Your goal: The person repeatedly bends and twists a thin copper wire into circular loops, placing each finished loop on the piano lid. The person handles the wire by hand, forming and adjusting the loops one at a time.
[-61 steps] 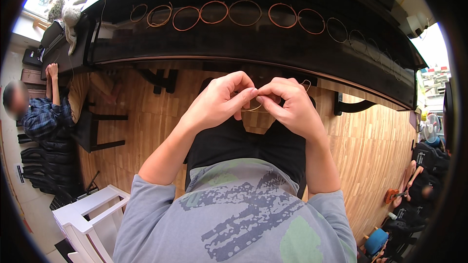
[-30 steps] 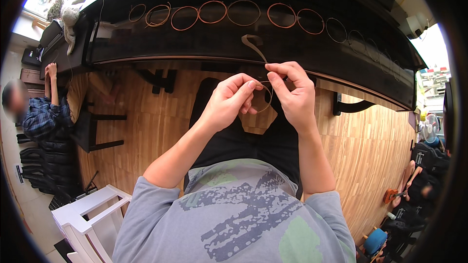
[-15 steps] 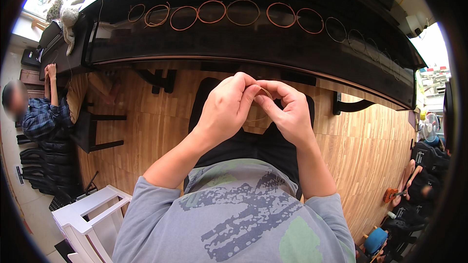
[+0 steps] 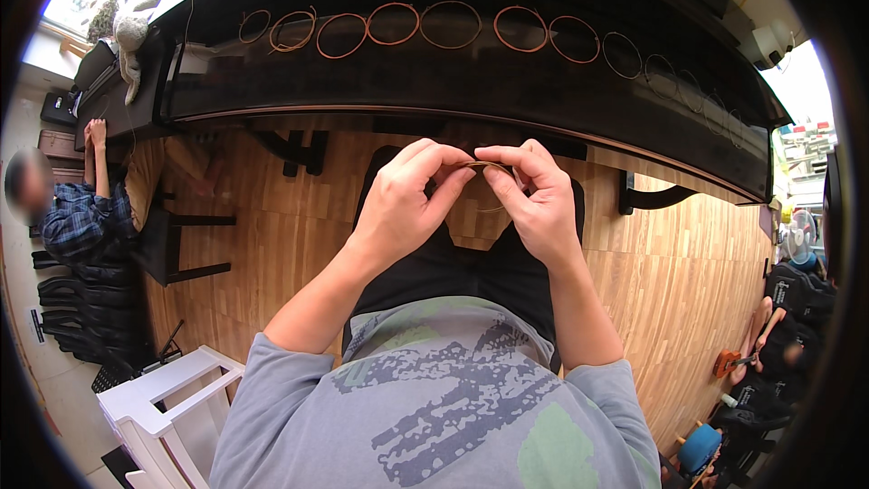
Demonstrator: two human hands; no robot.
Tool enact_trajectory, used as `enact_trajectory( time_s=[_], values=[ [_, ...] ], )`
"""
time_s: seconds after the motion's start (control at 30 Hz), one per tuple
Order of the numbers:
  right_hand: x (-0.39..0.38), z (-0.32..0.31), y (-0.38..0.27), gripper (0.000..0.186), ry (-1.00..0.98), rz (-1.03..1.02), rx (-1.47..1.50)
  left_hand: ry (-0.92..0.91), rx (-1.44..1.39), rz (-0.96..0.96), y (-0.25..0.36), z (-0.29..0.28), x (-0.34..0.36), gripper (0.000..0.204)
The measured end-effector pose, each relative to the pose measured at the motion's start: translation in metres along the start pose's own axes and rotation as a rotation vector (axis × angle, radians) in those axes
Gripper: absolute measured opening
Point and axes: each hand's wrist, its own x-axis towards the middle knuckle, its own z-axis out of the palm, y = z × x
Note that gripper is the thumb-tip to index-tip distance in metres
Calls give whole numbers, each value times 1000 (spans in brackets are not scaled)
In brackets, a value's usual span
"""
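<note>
- The left hand [image 4: 403,204] and the right hand [image 4: 539,204] are meeting over the lap, fingertips facing each other, just below the front edge of the black piano [image 4: 471,81].
- Both hands are pinching a thin coppery wire [image 4: 480,165], which is spanning the small gap between them at about 12 o'clock from the knuckles; the left thumb and forefinger are closing on one end, the right thumb and forefinger on the other.
- A faint strand of the wire seems to be hanging down between the palms, but it is too fine to say how far it is running.
- Judging by the finger positions, the step in hand is bending or coiling the wire into a loop, and it looks to be mid-way, with no closed ring showing yet.
- On the piano top, at 12 o'clock from the hands, a row of wire rings [image 4: 425,25] is lying side by side, well apart from the hands.
- The next move is likely calling for a steady pinch on both ends, so the springy wire is not slipping free while being curled.
- At 9 o'clock, another person in a checked shirt [image 4: 77,217] is sitting well apart; a white stool [image 4: 172,398] is standing at 7 o'clock on the wooden floor [image 4: 290,244].
</note>
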Motion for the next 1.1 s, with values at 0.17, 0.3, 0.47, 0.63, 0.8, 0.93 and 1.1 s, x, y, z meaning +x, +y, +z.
enact_trajectory(
  time_s=[0.17,0.3,0.47,0.63,0.8,0.93,1.1],
  values=[
    [3,-7,-13,27,-65,-21,-72,-12,115,95,-6,0,0,23],
    [3,-5,-14,27,-5,-111,-230,-47,191,103,-4,1,-3,26],
    [3,-5,-8,19,26,-183,-480,-58,340,166,-6,2,-3,23],
    [4,-11,-3,12,-65,-115,-397,-89,305,87,-6,-6,0,13],
    [4,-12,6,15,-223,162,276,-127,-8,-29,-9,-8,4,14],
    [4,-10,14,16,-283,208,624,-255,-363,-217,-9,-4,0,21],
    [7,-10,16,30,-187,66,479,-311,-521,-333,-13,-3,-1,25]
  ],
)
